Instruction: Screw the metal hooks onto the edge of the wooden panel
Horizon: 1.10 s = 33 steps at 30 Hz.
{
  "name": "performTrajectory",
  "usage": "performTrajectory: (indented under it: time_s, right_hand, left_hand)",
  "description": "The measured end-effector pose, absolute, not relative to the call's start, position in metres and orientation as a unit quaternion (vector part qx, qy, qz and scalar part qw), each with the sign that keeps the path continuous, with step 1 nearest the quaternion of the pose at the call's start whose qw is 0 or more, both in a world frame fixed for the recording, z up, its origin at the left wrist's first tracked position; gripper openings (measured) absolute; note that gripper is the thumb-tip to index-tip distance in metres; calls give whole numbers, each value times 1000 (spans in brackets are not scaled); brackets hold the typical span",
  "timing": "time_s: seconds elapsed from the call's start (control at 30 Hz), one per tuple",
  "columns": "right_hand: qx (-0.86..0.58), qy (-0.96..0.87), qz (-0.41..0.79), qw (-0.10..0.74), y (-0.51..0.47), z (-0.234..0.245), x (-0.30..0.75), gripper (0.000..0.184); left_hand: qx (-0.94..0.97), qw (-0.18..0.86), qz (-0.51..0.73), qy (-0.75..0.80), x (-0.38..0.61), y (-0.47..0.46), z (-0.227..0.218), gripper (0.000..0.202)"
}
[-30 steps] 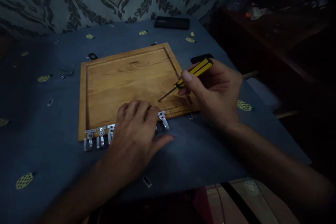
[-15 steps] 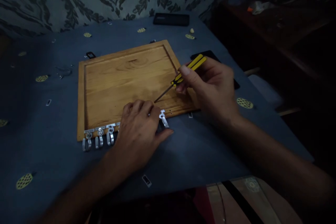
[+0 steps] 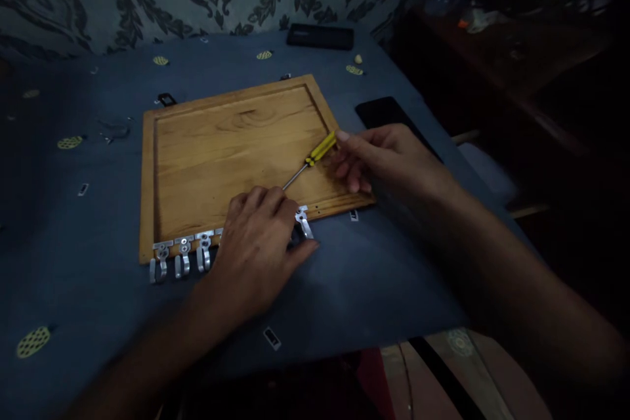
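A wooden board (image 3: 236,144) with a raised rim lies on the table. Small silver metal hooks (image 3: 184,256) line its near edge, and another hook (image 3: 304,223) shows just right of my left hand. My left hand (image 3: 258,243) bends over this edge, fingers curled down onto the wood; whatever is under them is hidden. Between thumb and fingertips, my right hand (image 3: 388,157) pinches the handle end of a yellow screwdriver (image 3: 321,148). The screwdriver slants down to the left, its tip hidden behind my left fingers.
A black phone-like slab (image 3: 388,111) lies behind my right hand. At the back is a dark case (image 3: 319,36). Black brackets (image 3: 166,100) stick out past the board's far edge, and small metal pieces (image 3: 114,131) lie to its left on the blue tablecloth (image 3: 98,223).
The screwdriver has dropped lower and slightly left. My right hand has moved back to its handle end, with the other fingers loosened. My left hand stays over the near edge.
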State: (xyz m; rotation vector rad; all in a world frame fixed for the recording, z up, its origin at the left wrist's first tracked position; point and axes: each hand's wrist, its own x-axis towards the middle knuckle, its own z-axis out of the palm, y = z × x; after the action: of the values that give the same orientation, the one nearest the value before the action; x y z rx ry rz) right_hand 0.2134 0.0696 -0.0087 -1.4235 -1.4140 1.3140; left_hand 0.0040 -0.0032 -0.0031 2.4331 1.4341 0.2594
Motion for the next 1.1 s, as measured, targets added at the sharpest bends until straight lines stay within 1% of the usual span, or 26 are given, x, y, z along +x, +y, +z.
performTrajectory:
  time_s: [0.07,0.1,0.2,0.23,0.27,0.37,0.47,0.67,0.83,1.1]
  right_hand:
    - [-542,-612,457,350,62,-7,212,51]
    - [-527,-657,412,347,57,-6,211,47]
    - [-428,-798,230,357,36,-9,206,18]
    - [-386,-826,182,369,29,-12,205,12]
    - [-346,-849,145,371,24,-16,205,10]
    - [-292,-884,77,357,14,-29,207,21]
    - [-288,-892,54,343,14,-37,209,25]
    - [-276,-898,66,335,17,-40,209,22]
    - [-262,-906,72,325,17,-43,211,24]
    - [-270,-916,30,294,17,-43,214,22]
  left_hand:
    - [849,154,92,497,4,-3,-3,31]
    - [849,154,92,497,4,-3,-3,31]
    - [849,152,95,496,3,-4,-4,29]
    - [850,150,96,497,4,-4,-4,29]
    - [850,148,96,496,4,-4,-4,30]
    - [852,142,97,494,4,-4,-6,31]
    - [854,139,101,491,3,-4,-7,32]
    - [858,139,108,482,2,-5,-7,30]
    - [858,140,123,479,2,-6,-7,30]
    - [854,127,138,486,3,-8,-9,29]
